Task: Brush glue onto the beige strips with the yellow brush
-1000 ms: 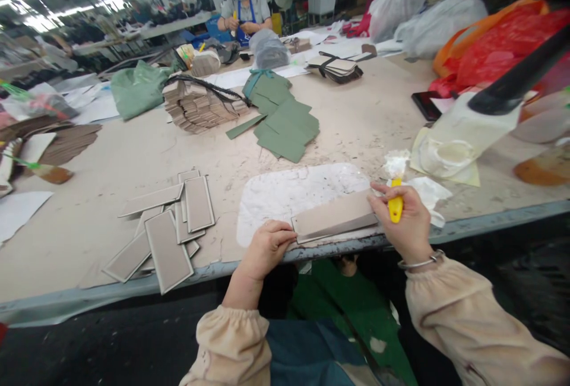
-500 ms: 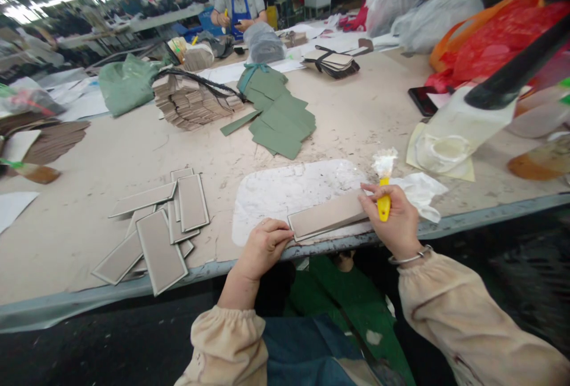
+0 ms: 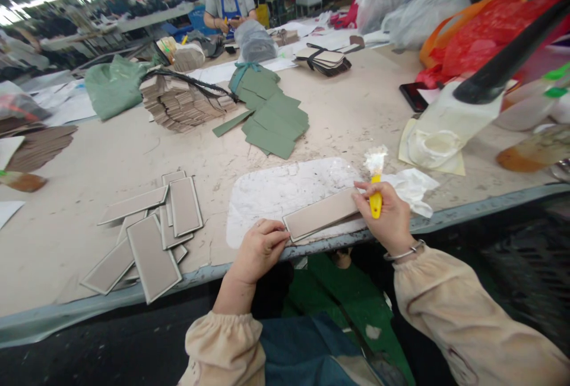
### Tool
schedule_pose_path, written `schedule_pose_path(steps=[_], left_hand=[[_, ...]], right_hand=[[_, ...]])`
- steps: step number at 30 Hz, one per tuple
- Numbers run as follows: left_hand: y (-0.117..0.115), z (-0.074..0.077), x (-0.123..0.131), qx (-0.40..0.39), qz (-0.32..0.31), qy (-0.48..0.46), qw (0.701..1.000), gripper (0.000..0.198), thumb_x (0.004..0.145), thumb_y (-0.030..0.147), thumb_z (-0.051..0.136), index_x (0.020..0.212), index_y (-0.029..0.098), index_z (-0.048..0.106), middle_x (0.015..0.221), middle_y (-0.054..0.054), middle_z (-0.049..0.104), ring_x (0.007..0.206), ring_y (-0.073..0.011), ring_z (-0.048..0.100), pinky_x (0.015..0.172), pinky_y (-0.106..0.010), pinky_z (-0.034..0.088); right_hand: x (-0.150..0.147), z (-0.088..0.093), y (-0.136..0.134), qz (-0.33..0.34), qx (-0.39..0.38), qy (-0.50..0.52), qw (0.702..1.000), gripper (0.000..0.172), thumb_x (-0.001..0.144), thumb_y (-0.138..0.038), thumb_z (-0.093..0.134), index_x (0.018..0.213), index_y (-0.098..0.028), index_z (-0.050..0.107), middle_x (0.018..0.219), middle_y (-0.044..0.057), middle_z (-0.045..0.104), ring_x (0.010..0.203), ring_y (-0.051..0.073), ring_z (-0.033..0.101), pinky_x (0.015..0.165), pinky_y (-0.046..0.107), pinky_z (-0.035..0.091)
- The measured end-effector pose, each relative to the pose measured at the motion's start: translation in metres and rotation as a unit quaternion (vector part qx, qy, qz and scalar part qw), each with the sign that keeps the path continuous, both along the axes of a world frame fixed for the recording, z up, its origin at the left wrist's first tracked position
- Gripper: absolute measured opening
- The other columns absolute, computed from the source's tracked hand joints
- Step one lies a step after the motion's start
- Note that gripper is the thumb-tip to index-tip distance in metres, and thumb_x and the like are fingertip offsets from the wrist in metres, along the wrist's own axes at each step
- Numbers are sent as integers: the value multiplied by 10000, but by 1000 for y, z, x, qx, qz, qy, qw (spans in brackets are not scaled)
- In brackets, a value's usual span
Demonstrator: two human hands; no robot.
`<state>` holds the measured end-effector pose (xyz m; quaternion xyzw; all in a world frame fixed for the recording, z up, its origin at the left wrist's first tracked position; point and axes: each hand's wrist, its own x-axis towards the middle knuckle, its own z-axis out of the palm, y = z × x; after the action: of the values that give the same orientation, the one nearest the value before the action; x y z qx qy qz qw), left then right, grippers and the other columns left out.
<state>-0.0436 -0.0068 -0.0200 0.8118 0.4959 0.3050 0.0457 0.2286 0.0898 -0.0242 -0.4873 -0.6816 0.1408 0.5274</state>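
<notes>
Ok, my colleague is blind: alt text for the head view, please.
A person's left hand and right hand hold a beige panel at a worktable, the right also gripping a yellow-handled tool. Similar panels lie overlapping to the left.

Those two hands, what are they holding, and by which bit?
Left hand: the beige strip, by its near left corner. Right hand: its right end, plus the yellow tool, by the handle.

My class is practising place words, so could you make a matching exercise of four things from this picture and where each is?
1. Yellow-handled tool
2. Long panel
3. Loose panels
4. Black phone

A. Beside the red bag
B. Within the right hand
C. Left of the white mat
D. Between both hands

Pairs: 1-B, 2-D, 3-C, 4-A
</notes>
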Motion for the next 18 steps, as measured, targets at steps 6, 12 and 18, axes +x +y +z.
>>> schedule_pose_path(steps=[6, 12, 18], left_hand=[[1, 3, 1, 4, -7, 15, 1000, 163, 868, 177, 548, 907, 219, 700, 1021, -72, 663, 876, -181, 584, 788, -347, 481], [1, 1, 1, 0, -4, 15, 1000, 154, 862, 162, 559, 914, 210, 696, 1028, -68, 668, 884, -183, 580, 796, -343, 478], [1, -1, 0, -2, -1, 10, 1000, 165, 862, 166, 552, 924, 216, 696, 1024, -67, 665, 898, -190, 577, 796, -350, 488]], right_hand=[[0, -1, 4, 12, 4, -4, 1000, 130, 808, -294, 614, 809, -236, 499, 978, 41, 698, 929, 216, 670, 760, 342, 527], [0, -3, 8, 16, 4, -11, 1000, 137, 806, -286, 622, 810, -233, 495, 995, 35, 697, 913, 207, 670, 758, 337, 518], [-1, -2, 8, 16, 4, -19, 1000, 163, 810, -347, 624, 809, -239, 502, 981, 39, 702, 919, 216, 672, 740, 338, 528]])
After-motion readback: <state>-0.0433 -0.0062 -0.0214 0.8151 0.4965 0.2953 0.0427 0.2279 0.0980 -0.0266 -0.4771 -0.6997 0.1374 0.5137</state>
